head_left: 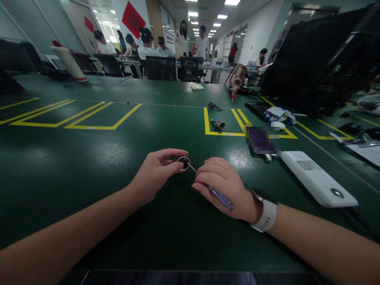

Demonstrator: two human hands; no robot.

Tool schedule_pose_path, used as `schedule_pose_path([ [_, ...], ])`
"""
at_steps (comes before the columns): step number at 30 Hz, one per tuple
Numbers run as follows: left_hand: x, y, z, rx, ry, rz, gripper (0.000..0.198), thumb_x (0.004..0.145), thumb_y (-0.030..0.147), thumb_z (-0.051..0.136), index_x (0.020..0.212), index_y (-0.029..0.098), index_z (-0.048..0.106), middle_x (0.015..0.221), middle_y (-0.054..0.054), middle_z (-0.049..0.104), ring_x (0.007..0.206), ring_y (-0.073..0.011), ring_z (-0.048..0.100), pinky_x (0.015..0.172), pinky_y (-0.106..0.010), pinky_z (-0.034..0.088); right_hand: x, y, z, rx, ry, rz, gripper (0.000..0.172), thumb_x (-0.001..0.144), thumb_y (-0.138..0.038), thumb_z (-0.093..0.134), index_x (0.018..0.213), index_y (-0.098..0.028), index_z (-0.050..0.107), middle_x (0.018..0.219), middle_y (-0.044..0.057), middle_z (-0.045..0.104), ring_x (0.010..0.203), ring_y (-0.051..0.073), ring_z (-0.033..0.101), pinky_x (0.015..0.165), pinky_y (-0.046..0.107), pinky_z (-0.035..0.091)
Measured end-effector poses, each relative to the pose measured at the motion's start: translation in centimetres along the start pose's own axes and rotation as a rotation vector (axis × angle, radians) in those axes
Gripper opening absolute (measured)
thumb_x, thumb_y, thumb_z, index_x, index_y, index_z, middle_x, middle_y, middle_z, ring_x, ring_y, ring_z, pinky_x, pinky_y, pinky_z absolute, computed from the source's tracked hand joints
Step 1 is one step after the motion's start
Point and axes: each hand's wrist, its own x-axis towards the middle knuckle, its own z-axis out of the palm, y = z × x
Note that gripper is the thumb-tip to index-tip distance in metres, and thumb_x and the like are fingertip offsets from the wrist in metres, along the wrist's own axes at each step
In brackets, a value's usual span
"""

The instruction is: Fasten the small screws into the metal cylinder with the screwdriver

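Observation:
Above the green table [118,170], my left hand [157,172] grips a small round metal part [185,163] between thumb and fingers, its ring-shaped opening showing. My right hand [221,184] is closed around a screwdriver [221,198] with a clear purplish handle. The screwdriver's thin shaft points left, and its tip meets the opening of the round part; how deep it sits I cannot tell. Two dark metal connector pieces, one [218,124] inside a yellow taped outline and one [214,105] at its upper edge, lie farther back.
At the right lie a white device [319,178] with a cable, a pixelated dark object [261,140], and gloves [279,114]. A large black monitor [311,59] stands behind them. A cup [69,63] is at the back left. Several people are beyond the table.

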Motion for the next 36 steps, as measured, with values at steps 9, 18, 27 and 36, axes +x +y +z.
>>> schedule_pose_path([
  [9, -0.2, 0.1, 0.1, 0.136, 0.012, 0.059, 0.026, 0.067, 0.020, 0.067, 0.092, 0.014, 0.070, 0.085, -0.007, 0.074, 0.083, -0.0206, 0.068, 0.078, -0.031, 0.053, -0.1, -0.1, 0.0, -0.025, -0.003, -0.028, 0.007, 0.087, -0.020, 0.054, 0.085, -0.015, 0.058, 0.081, 0.007, 0.068, 0.079, 0.017, 0.061, 0.077, 0.035, 0.049],
  [18, -0.3, 0.2, 0.2, 0.117, 0.020, 0.061, 0.024, 0.066, 0.021, 0.066, 0.088, 0.015, 0.072, 0.082, -0.006, 0.074, 0.078, -0.0198, 0.069, 0.077, -0.031, 0.053, 0.1, -0.4, 0.0, -0.032, -0.019, -0.016, 0.008, 0.088, -0.021, 0.052, 0.084, -0.017, 0.058, 0.082, 0.006, 0.068, 0.079, 0.017, 0.061, 0.079, 0.036, 0.049],
  [27, 0.4, 0.2, -0.1, 0.024, 0.062, 0.034, 0.030, 0.067, 0.015, 0.067, 0.097, 0.014, 0.065, 0.096, -0.007, 0.071, 0.085, -0.0188, 0.067, 0.079, -0.030, 0.054, -0.3, 1.4, 0.7, 0.754, 0.255, 0.764, 0.033, 0.086, -0.037, 0.053, 0.059, -0.018, 0.054, 0.050, -0.005, 0.051, 0.048, 0.010, 0.051, 0.067, 0.030, 0.050],
  [36, 0.6, 0.1, -0.3, -0.023, 0.036, 0.034, 0.022, 0.069, 0.011, 0.065, 0.090, 0.013, 0.057, 0.100, -0.008, 0.068, 0.084, -0.0170, 0.067, 0.078, -0.030, 0.055, 0.0, 2.0, 1.2, 0.920, 0.198, 0.957, 0.032, 0.079, -0.040, 0.061, 0.058, -0.017, 0.055, 0.050, -0.005, 0.052, 0.047, 0.007, 0.050, 0.049, 0.021, 0.039],
])
